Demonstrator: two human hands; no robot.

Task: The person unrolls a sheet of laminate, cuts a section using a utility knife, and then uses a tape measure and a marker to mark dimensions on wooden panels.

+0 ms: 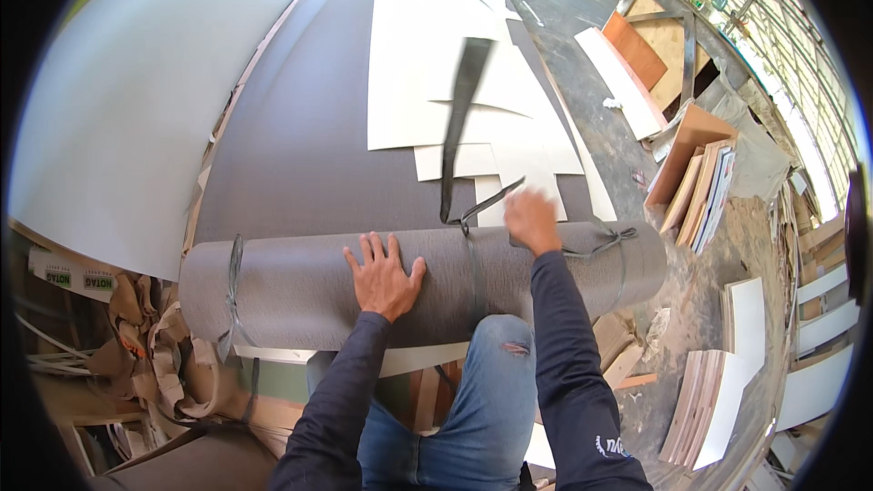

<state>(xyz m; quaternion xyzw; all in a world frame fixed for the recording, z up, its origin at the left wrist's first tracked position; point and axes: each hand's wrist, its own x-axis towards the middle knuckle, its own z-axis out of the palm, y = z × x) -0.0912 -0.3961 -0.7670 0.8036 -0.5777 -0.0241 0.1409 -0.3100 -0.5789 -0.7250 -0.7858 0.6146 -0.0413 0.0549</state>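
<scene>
Workshop floor, grey laminate roll point(300, 286) across stacked sheets. Left hand point(383, 275) flat, fingers spread on roll's middle; right hand point(532, 221) grips dark strap point(459, 127) above roll, knee point(505, 338) against it.

A dusty concrete floor point(582, 9) fills the upper right of the frame, lit by daylight from a long row of windows point(800, 64) along the right edge. Stacked boards point(705, 191) lean at right, a large white panel point(127, 100) lies at upper left, and torn cardboard scraps point(150, 355) pile up at lower left.
</scene>
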